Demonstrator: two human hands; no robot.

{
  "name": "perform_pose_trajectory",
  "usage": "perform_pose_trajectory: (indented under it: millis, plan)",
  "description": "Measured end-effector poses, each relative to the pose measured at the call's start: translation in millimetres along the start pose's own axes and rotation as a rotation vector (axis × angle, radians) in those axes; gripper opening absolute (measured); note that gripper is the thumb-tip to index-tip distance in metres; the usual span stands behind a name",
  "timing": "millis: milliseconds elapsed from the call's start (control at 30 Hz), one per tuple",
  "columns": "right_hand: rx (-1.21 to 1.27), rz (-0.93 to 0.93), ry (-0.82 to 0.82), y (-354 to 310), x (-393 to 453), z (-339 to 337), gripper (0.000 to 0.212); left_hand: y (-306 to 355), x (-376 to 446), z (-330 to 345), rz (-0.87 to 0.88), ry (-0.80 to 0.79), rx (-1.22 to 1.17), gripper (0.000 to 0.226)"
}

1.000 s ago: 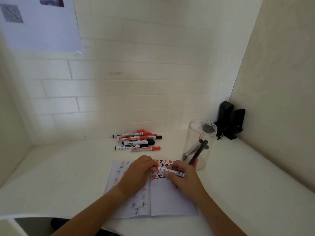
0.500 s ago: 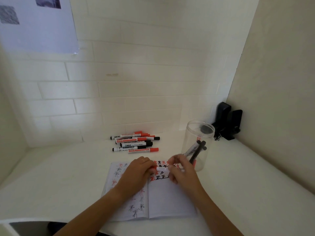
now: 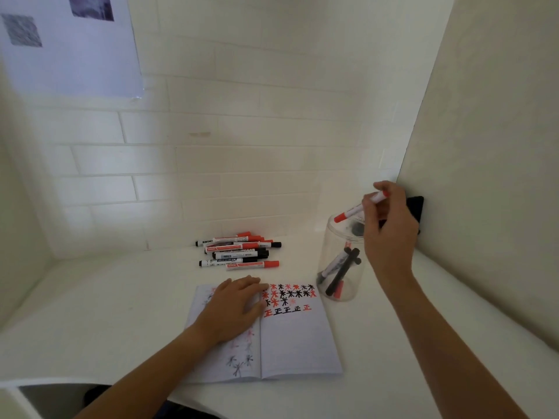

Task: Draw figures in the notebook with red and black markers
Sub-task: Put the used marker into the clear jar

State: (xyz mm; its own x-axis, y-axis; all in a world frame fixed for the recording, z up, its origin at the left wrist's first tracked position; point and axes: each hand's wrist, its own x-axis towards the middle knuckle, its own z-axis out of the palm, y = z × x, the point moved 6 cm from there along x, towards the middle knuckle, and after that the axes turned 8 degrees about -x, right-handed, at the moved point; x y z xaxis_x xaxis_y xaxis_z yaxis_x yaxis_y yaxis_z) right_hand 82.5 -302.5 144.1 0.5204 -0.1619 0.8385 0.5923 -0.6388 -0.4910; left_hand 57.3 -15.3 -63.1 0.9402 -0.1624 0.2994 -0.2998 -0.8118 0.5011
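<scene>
Right hand (image 3: 388, 228) raised above the clear jar (image 3: 338, 264), fingers pinching a capped red marker (image 3: 360, 207) whose cap end points down at the jar's mouth. Left hand (image 3: 233, 309) lies flat, fingers extended, on the open notebook (image 3: 298, 340) on the bench (image 3: 121, 297); spare markers (image 3: 239, 252) lie beyond it.

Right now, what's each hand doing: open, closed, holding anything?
Left hand: open, resting flat on the notebook.
Right hand: grips a red marker above the clear jar.
</scene>
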Motion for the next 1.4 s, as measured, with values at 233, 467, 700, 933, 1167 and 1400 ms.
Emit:
perform_pose_trajectory:
  millis: [233, 467, 700, 933, 1167, 1400]
  plan:
    - [-0.405, 0.068, -0.647, 35, 1, 62, 0.018, 5, -2, -4, -0.011, -0.008, -0.01, 0.065]
    - [-0.698, -0.042, -0.839, 38, -13, 79, 0.072, 3, -1, -5, -0.015, 0.012, -0.017, 0.045]
    - [-0.606, -0.215, -0.516, 10, -13, 71, 0.027, -1, 1, -3, -0.015, 0.039, -0.044, 0.054]
    - [-0.375, -0.32, -0.53, -36, -53, 130, 0.014, -5, 2, -2, -0.019, 0.079, -0.03, 0.044]
    - [-0.418, -0.128, -0.945, 12, -113, 232, 0.021, -1, 3, -1, 0.003, 0.091, -0.028, 0.045]
    - [-0.386, -0.168, -0.917, 33, -131, 242, 0.021, -1, 4, -3, 0.02, 0.091, -0.033, 0.042]
